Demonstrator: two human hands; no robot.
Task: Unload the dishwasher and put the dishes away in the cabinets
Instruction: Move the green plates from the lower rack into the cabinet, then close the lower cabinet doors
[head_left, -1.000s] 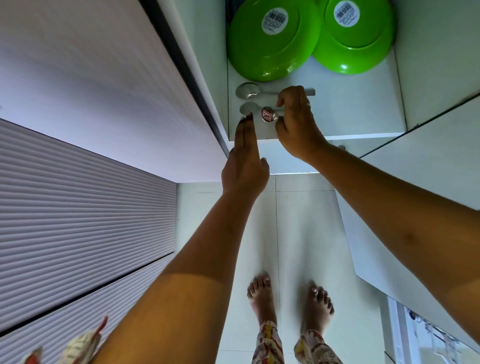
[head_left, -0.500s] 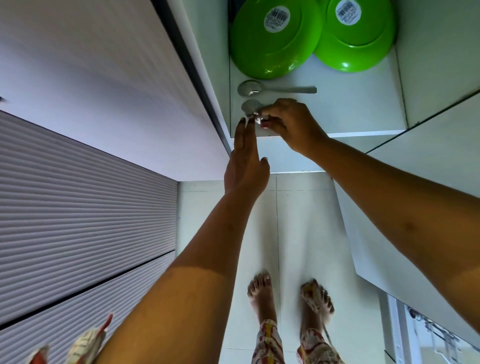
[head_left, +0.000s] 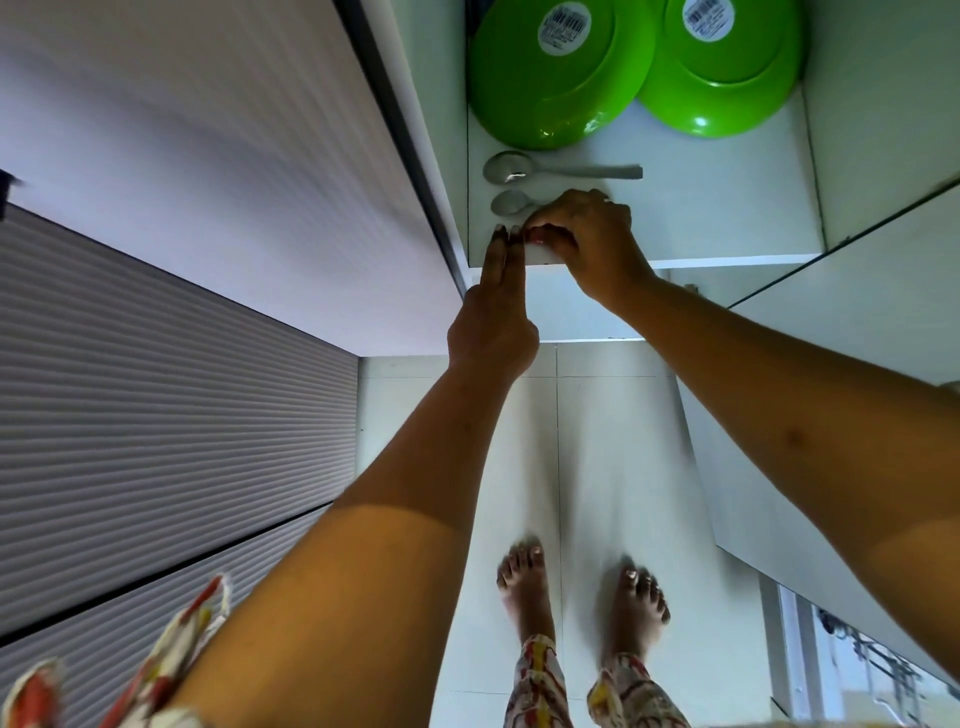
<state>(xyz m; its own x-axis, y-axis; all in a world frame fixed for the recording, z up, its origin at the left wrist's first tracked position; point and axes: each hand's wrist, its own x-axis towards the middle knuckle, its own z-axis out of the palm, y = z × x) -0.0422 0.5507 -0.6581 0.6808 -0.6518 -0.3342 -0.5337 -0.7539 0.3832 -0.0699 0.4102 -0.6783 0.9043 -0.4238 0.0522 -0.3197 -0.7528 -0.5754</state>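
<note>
Your right hand (head_left: 592, 244) has slid back toward the front of the white cabinet shelf (head_left: 727, 208). A second ago it sat over both spoon handles. Now the long grey metal spoon (head_left: 561, 170) is fully uncovered, lying flat across the shelf just in front of the plates, bowl to the left. The shorter grey metal spoon (head_left: 509, 202) lies just beside it on your side, bowl also to the left, and its handle runs in under your knuckles. The grip on that hand is curled tight, fingertips tucked down at the shelf's front edge; whether it pinches the handle or anything else, I cannot tell. Your left hand (head_left: 491, 332) hasn't budged: its grip is flat and holds nothing, fingers straight and pressed together, tips touching the shelf's front edge. What's new is that the right fingertips have come right up against them. At the back of the shelf the two glossy green round plates (head_left: 550, 88) sit as before, undersides and barcode stickers facing you, the left one overlapping the right. Down below, your bare feet (head_left: 524, 587) stand side by side on the pale tiled floor (head_left: 597, 441).
</note>
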